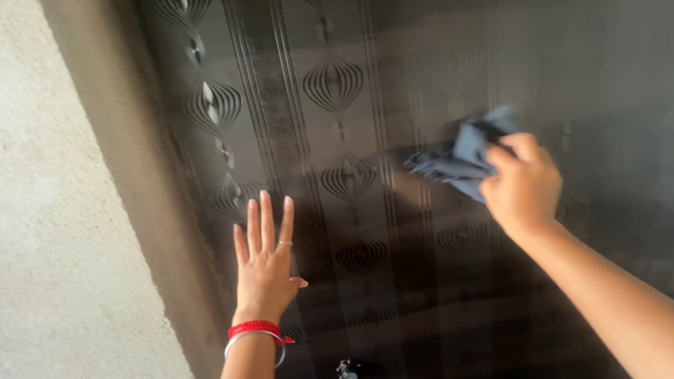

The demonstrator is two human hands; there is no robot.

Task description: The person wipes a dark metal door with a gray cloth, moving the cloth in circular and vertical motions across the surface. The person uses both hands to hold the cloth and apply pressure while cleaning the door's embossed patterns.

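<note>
I see my right hand (523, 184) clenched around a bunched grey-blue cloth (460, 156), pressed on the dark patterned metal door (365, 210) toward its upper right. My left hand (265, 261) lies flat, fingers spread, near the door's left edge (holding nothing). The loose cloth corner could slip free if I press hard.

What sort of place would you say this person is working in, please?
Probably a doorway of a building: a dark embossed metal door set against a rough plastered wall, with the right hand pressing a grey cloth to it.
</note>
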